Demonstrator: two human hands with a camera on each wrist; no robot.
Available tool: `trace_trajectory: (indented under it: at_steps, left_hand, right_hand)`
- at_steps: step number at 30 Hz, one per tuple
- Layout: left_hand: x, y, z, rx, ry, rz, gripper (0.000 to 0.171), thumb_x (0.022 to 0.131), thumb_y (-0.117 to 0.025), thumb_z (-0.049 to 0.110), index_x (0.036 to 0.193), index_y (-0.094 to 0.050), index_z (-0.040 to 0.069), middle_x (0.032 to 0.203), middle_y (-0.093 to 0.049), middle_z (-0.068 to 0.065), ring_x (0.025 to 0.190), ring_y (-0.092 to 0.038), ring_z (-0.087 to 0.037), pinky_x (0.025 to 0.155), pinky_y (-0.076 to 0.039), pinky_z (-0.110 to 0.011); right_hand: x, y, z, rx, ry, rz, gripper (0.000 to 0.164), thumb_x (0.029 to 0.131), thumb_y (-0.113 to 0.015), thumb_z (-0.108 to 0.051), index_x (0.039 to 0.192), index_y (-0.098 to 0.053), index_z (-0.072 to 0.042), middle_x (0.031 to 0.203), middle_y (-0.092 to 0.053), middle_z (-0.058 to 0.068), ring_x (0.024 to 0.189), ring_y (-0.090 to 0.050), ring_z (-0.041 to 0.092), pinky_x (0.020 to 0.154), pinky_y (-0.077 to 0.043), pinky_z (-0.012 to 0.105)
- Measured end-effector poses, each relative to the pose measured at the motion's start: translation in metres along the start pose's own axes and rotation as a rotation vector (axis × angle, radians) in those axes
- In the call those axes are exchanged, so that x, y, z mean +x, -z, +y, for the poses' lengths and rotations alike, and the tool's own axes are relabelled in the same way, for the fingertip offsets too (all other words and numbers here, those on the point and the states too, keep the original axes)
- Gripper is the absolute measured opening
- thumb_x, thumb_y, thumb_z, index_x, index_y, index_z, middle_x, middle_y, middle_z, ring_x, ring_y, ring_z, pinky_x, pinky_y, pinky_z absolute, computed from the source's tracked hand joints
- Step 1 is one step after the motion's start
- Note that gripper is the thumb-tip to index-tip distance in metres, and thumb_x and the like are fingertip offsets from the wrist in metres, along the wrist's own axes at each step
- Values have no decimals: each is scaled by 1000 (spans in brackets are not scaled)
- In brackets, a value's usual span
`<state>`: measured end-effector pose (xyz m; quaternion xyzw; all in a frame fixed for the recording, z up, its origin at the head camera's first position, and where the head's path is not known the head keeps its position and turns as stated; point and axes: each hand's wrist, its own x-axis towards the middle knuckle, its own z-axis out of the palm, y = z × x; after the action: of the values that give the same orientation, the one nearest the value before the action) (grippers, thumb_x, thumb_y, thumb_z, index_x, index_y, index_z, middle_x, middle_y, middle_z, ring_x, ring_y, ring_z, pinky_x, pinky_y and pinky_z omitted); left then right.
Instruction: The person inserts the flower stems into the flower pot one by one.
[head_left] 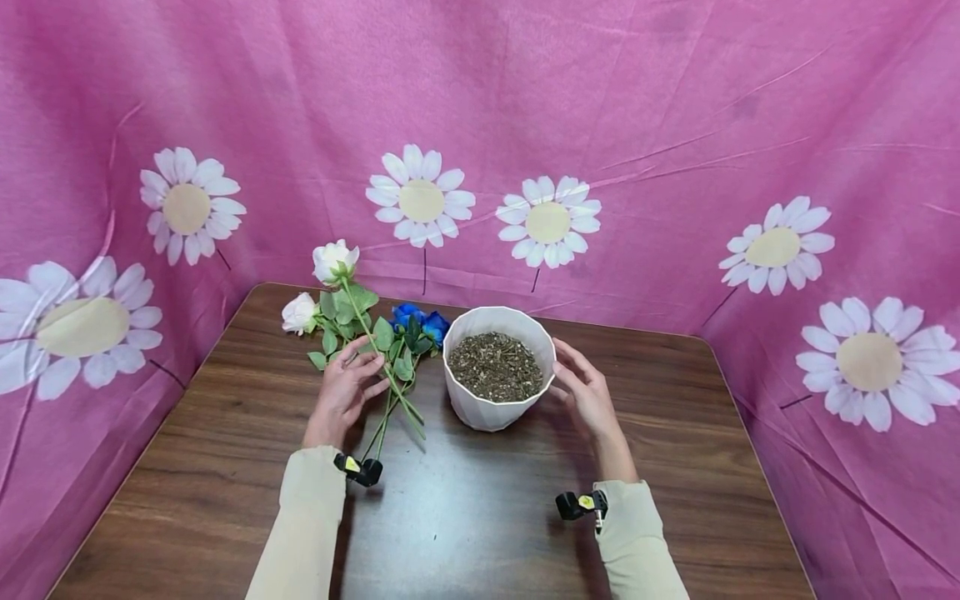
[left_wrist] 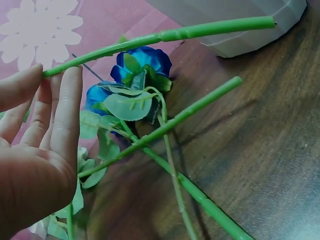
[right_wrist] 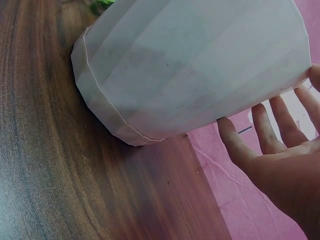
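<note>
In the head view my left hand [head_left: 347,387] pinches the green stem of a white rose [head_left: 336,261], which is raised at a slant above the other flowers. The left wrist view shows thumb and fingertips on that stem [left_wrist: 170,35], its cut end pointing toward the pot. My right hand [head_left: 592,398] touches the right side of a white faceted pot [head_left: 487,415] filled with dark soil [head_left: 495,367]. Seen from the right wrist, its fairly straight fingers [right_wrist: 267,132] rest along the pot's wall [right_wrist: 190,65].
Another white rose [head_left: 300,313] and blue roses [head_left: 433,327] lie on the wooden table [head_left: 465,517] left of the pot, their stems crossing toward the front. A pink cloth [head_left: 480,92] printed with large daisies hangs around the table's back and sides.
</note>
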<state>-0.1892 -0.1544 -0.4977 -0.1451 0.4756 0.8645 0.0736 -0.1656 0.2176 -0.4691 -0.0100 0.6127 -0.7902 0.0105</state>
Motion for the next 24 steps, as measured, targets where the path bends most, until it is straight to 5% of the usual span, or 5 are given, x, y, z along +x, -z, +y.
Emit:
trace_trajectory:
  at_steps: [16,24]
  left_hand:
    - [-4,-7,11,-24,-9,6,40,103,-56,2,141,-47,11,97,-67,2,86,-66,-12,83,-60,-37]
    - [-7,-14,20,-76,-50,12,37,103,-54,1,137,-44,9,89,-64,3,78,-64,-11,78,-62,-36]
  right_hand:
    - [0,0,0,0,7,-5,50,104,-50,2,152,-36,7,141,-44,23,112,-59,18,85,-59,33]
    - [0,1,0,-5,4,-12,50,104,-50,2,152,-36,8,140,-45,22,113,-59,20,88,-59,36]
